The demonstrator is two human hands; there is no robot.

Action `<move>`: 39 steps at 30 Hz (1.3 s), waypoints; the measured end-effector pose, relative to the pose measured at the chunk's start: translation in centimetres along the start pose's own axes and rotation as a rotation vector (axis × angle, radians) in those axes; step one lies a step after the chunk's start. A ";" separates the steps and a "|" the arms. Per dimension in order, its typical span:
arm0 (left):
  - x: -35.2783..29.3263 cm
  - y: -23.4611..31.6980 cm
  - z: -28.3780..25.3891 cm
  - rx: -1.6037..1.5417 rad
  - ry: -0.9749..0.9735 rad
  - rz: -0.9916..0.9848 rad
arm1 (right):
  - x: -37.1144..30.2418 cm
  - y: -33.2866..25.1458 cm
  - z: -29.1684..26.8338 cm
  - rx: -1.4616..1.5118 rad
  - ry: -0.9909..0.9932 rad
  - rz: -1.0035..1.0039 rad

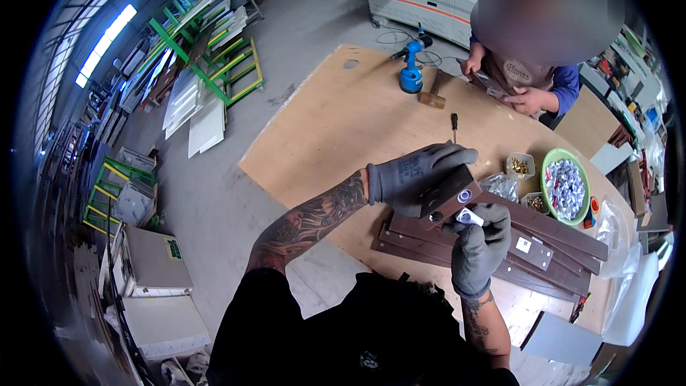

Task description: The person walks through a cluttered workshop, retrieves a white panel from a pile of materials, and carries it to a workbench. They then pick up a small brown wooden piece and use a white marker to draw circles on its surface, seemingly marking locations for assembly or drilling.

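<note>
My left hand, in a grey glove, grips a dark brown board with its end turned toward me. Round holes show in that end, one with a pale ring in it. Just below the holes, my gloved right hand pinches a small whitish fitting with a hole through it. The fitting is close to the board's end; whether they touch I cannot tell. Under both hands lies a stack of dark brown boards on the wooden table. One board bears a white label.
A green bowl of small wrapped parts stands at right, beside a tub of brass-coloured hardware. Farther back lie a screwdriver, a mallet and a blue power tool. Across the table, a person's hands hold a flat part.
</note>
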State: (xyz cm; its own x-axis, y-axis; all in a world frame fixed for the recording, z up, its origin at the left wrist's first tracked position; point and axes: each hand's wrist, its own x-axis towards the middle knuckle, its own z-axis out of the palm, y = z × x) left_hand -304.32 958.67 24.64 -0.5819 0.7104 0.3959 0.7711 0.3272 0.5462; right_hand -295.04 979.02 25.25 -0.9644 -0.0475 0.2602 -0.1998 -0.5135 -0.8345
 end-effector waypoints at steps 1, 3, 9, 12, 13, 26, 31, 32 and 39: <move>0.3 0.3 -0.3 -0.002 -0.011 -0.017 | 0.0 -0.3 0.2 0.026 0.014 0.015; 0.7 0.8 -0.8 -0.007 -0.034 -0.049 | 0.1 0.0 -0.5 -0.027 0.028 -0.016; -0.4 1.8 -1.2 0.060 -0.049 -0.058 | -0.3 -0.3 0.3 0.078 0.013 0.002; 1.3 0.4 0.4 0.010 -0.051 0.000 | 0.0 -0.3 -0.7 0.043 0.062 -0.034; 1.3 0.5 0.5 0.007 -0.049 0.002 | 0.0 -0.4 -0.8 0.043 0.062 -0.037; 2.5 0.6 1.6 0.031 -0.048 0.047 | -0.1 -1.4 -1.6 0.060 0.102 -0.049; 1.5 1.7 0.7 -0.002 -0.068 -0.032 | -0.4 -1.7 -0.9 0.085 0.075 -0.016; 1.8 1.4 1.1 -0.010 -0.067 -0.016 | -0.4 -1.7 -1.2 0.078 0.078 -0.024; 2.7 1.2 1.7 -0.048 -0.088 -0.017 | -0.4 -1.7 -2.1 0.048 0.072 -0.054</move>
State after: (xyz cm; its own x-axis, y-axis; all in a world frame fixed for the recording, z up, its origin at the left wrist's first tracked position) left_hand -304.52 962.06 25.12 -0.5682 0.7578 0.3206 0.7466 0.3110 0.5881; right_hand -294.71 981.73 25.50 -0.9628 0.0424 0.2668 -0.2448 -0.5545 -0.7953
